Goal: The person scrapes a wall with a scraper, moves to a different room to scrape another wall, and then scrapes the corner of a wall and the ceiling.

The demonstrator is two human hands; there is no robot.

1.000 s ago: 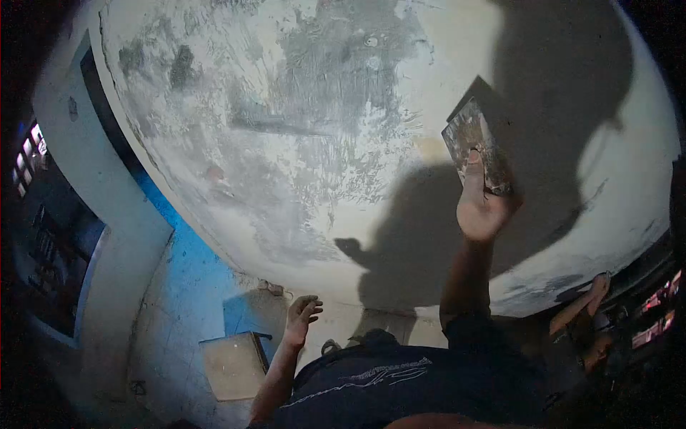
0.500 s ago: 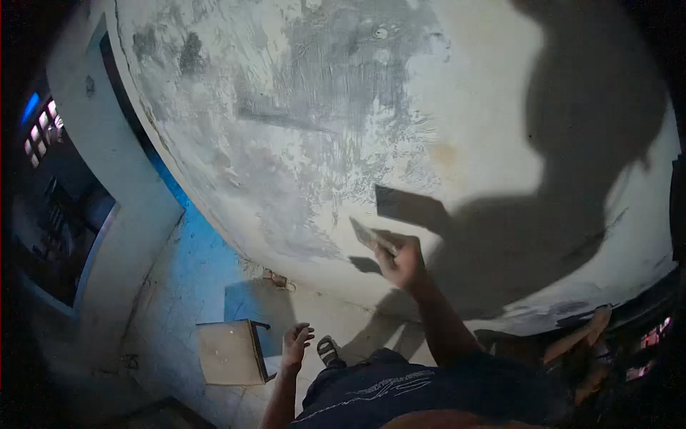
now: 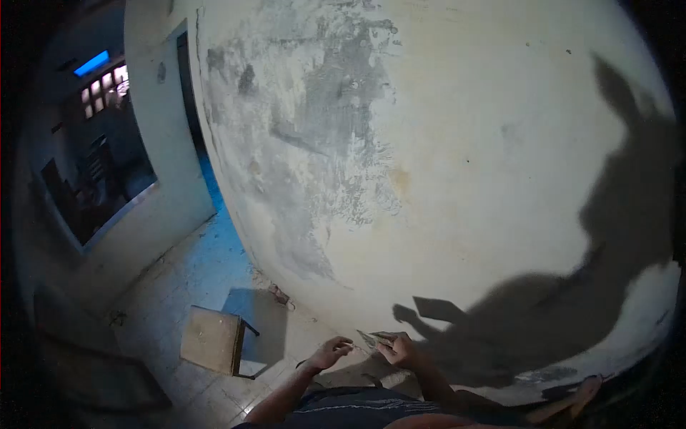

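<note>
My right hand (image 3: pixel 401 352) is closed round a flat scraper (image 3: pixel 373 339), low in front of my body. To its left is my left hand (image 3: pixel 330 353), palm turned inward and fingers loosely apart, with nothing visible in it. A narrow gap separates its fingers from the scraper. Ahead rises a pale wall (image 3: pixel 471 214) with a rough patch of grey and white plaster (image 3: pixel 314 107) on its left part. Shadows of my body, hands and the scraper fall on the lower right of the wall.
A small stool (image 3: pixel 211 340) stands on the tiled floor (image 3: pixel 171 286) at the lower left. Broken rubble (image 3: pixel 279 293) lies at the wall's foot. Beyond the doorway edge is an opening with a barred window (image 3: pixel 104 89). A person's limb (image 3: pixel 586 393) shows at the lower right.
My right hand has come down from the wall with the scraper. My left hand has moved right, close to it. The view has shifted, and the stool appears slightly further left.
</note>
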